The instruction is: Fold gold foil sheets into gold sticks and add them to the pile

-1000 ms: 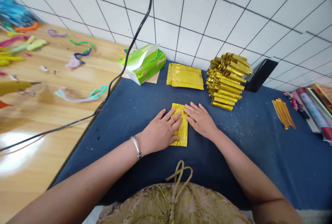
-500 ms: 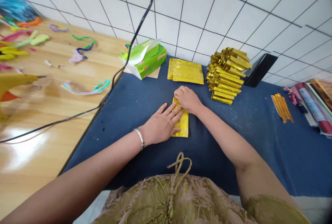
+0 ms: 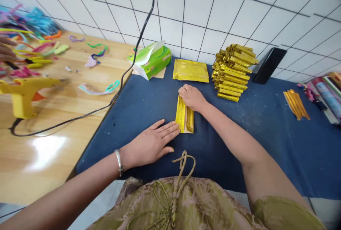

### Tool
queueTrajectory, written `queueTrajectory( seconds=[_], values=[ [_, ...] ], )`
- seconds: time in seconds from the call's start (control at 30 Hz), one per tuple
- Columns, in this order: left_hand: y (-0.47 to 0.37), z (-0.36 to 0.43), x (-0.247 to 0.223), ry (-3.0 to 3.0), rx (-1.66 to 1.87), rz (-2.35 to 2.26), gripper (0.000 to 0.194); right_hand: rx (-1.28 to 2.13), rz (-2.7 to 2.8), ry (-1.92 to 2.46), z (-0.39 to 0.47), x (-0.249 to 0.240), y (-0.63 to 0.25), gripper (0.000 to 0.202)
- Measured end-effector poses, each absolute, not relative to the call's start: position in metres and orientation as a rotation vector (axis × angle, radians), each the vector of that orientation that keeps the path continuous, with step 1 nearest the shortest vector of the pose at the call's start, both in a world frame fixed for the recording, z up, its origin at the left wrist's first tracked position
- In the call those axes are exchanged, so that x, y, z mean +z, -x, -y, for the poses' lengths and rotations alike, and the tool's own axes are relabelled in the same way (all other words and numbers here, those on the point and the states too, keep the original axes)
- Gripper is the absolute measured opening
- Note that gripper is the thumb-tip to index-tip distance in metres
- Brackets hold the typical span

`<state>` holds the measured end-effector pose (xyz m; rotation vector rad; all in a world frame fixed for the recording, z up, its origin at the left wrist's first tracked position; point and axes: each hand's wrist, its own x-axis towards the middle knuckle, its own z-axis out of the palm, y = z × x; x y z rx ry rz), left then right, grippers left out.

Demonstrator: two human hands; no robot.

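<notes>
One creased gold pc [image 3: 180, 114], pale strip [image 3: 185, 125] mid, L hand [image 3: 149, 144] flat at edge, R hand [image 3: 192, 97] closed on far end, apart

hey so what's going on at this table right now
A person has both hands on a gold foil piece lying on the blue cloth. The right hand grips its far end, while the left hand lies flat with its fingertips at the near left edge. Part of the foil is folded up, showing a pale inner side. Beyond it sit flat gold sheets and a stack of gold tubes. A phone leans against the tiled wall.
</notes>
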<state>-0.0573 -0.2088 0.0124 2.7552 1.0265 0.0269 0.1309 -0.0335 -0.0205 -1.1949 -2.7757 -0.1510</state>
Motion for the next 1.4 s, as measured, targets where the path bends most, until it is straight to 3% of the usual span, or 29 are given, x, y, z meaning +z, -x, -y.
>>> queueTrajectory(
  seconds=[0.23, 0.47, 1.17, 1.4],
  values=[
    [0.025, 0.162, 0.026, -2.755, 0.31, -1.024, 0.044, -0.094, 2.793, 1.235, 0.032, -0.02, -0.13, 0.028],
    [0.009, 0.162, -0.009, -2.791, 0.077, -0.988, 0.071, -0.11, 2.781, 1.191, 0.031, -0.023, -0.132, 0.023],
    [0.016, 0.201, -0.002, -2.747, -0.018, -0.9, 0.073, -0.155, 2.773, 1.169, 0.036, -0.017, -0.134, 0.023],
    [0.019, 0.201, -0.003, -2.733, 0.031, -0.901, 0.073, 0.031, 2.686, 1.13, 0.046, -0.011, -0.126, 0.034]
  ],
)
